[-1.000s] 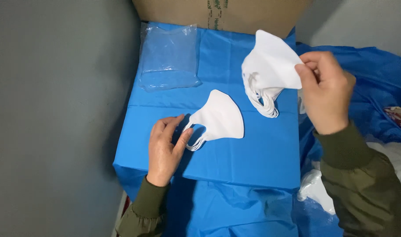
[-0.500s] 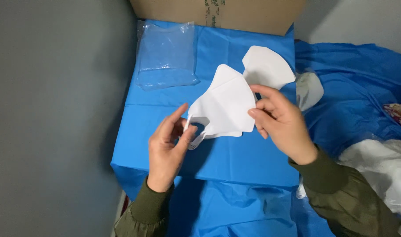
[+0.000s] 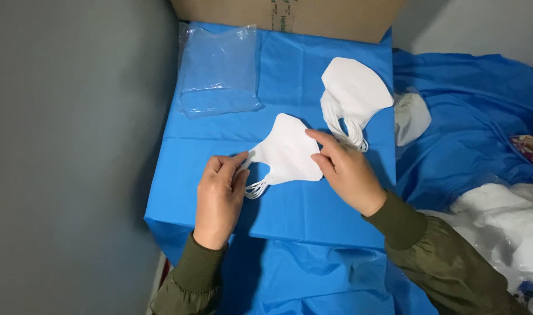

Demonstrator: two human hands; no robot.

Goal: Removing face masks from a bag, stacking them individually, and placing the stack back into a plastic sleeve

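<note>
Left hand (image 3: 220, 189) fingers pinching white mask's (image 3: 288, 150) ear loops, right hand (image 3: 345, 169) fingers pressing it flat, blue-covered desk (image 3: 313, 216), mask stack (image 3: 355, 96) beside

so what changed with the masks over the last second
The right hand came down from the upper right, left its bundle of white masks lying on the blue sheet and now rests on the near stack of masks. The left hand stayed at that stack's ear loops; the clear plastic bag stayed put.
</note>
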